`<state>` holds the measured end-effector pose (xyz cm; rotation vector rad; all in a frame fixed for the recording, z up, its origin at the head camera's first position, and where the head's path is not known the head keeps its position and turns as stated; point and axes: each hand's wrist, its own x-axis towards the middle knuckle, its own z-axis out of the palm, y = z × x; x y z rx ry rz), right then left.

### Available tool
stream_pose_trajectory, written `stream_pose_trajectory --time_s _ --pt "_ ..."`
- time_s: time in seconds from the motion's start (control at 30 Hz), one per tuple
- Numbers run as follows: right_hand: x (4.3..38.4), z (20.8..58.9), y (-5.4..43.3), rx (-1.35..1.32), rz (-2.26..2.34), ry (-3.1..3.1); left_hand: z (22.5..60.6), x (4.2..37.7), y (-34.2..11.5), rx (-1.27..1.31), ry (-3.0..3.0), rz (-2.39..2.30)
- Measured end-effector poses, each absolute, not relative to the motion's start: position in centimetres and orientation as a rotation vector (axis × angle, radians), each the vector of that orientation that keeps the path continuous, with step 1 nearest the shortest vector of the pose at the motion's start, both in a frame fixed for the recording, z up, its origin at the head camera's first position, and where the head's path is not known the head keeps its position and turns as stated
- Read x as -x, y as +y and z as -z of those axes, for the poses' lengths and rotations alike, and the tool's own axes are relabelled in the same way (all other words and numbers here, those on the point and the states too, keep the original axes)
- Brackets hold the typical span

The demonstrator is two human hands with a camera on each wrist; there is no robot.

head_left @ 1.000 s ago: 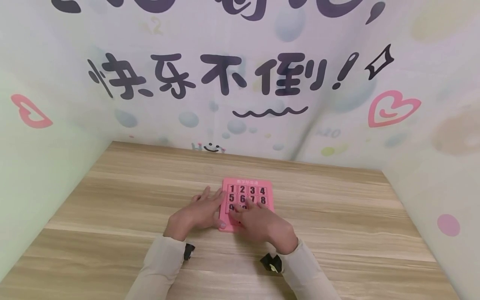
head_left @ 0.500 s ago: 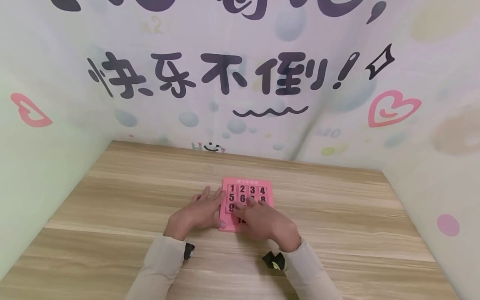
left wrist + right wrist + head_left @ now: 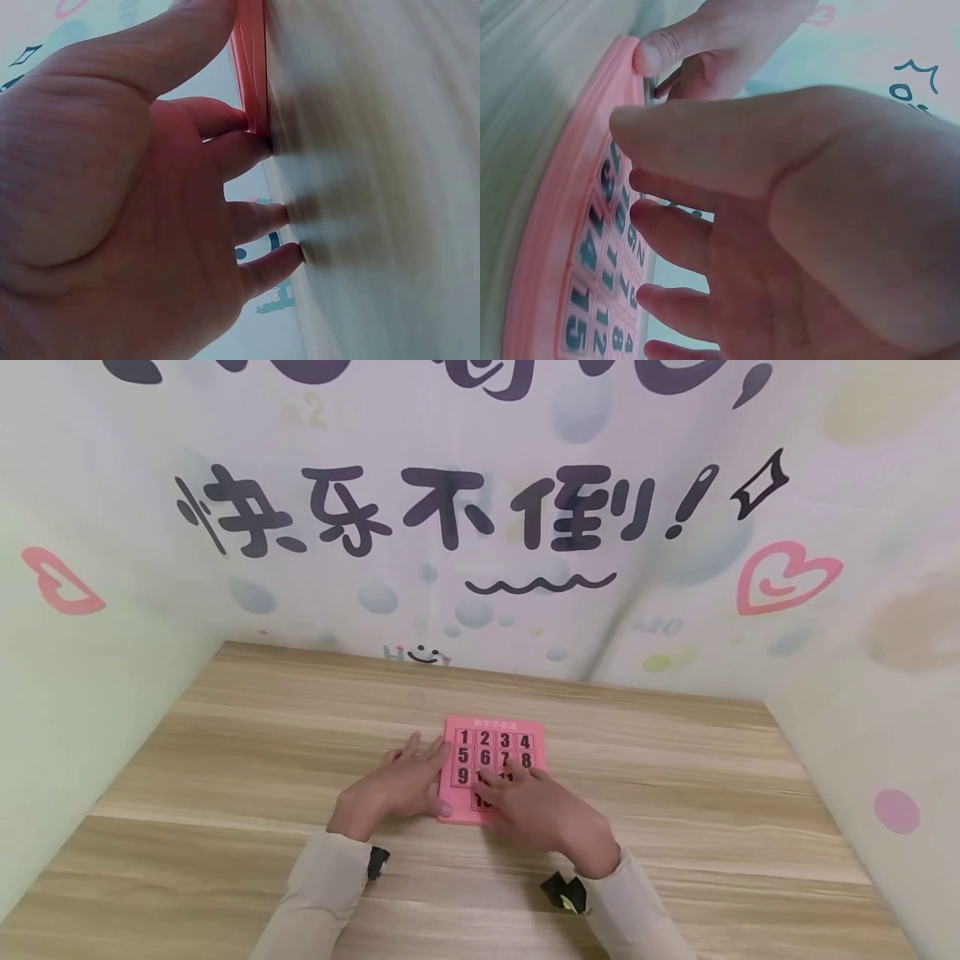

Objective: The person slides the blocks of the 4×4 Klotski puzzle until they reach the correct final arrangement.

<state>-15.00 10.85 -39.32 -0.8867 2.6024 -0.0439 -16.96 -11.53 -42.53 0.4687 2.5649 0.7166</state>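
Observation:
A pink sliding number puzzle point(image 3: 459, 802) lies flat on the wooden table. Its black-numbered tiles run in order from 1. In the right wrist view, tiles 13, 14 and 15 point(image 3: 576, 321) fill the bottom row's right side; a bare slot shows at the bottom-left corner. My left hand point(image 3: 401, 781) rests at the puzzle's left side, its thumb point(image 3: 651, 58) on the near corner. Its fingers are spread, some tips touching the side, others the table. My right hand point(image 3: 536, 810) lies over the lower right tiles, fingers extended, fingertips at the tile faces. It hides some lower tiles.
Wood-grained table point(image 3: 262, 760) surrounds the puzzle. A printed cloth point(image 3: 435, 610) with large dark characters hangs behind the table's far edge. Pale walls point(image 3: 90, 693) stand at the sides. Small black devices point(image 3: 564, 893) sit at both wrists.
My right hand has shifted to the right across the puzzle, uncovering tile 9 and more of 10, 11 and 13. My left hand has stayed in place.

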Motion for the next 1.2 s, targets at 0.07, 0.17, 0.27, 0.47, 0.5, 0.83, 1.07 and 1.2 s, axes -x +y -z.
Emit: stream_pose_trajectory --time_s 0.07,0.17,0.27,0.47,0.5,0.83,1.07,1.2 --pt "14.7 39.3 11.2 0.894 0.041 2.604 42.4 16.9 -11.5 -0.468 2.569 -0.714" --pt "14.4 39.3 11.6 0.920 0.054 2.591 42.4 16.9 -11.5 -0.468 2.568 -0.717" --pt "14.2 39.3 12.1 0.974 0.053 2.575 42.4 16.9 -11.5 -0.466 2.565 -0.719" --pt "14.0 39.0 12.6 1.044 0.032 2.556 42.3 16.8 -11.5 -0.470 2.565 -0.737" --pt "14.0 38.9 12.6 1.045 0.033 2.551 42.3 16.8 -11.5 -0.470 2.564 -0.738" --pt "13.5 38.4 12.3 0.930 0.029 2.522 42.3 16.9 -11.5 -0.466 2.553 -0.737" --pt "13.4 38.3 12.0 0.915 0.017 2.546 42.2 16.9 -11.5 -0.477 2.554 -0.723" --pt "13.4 38.4 12.0 0.913 0.011 2.558 42.2 16.9 -11.6 -0.475 2.552 -0.722"
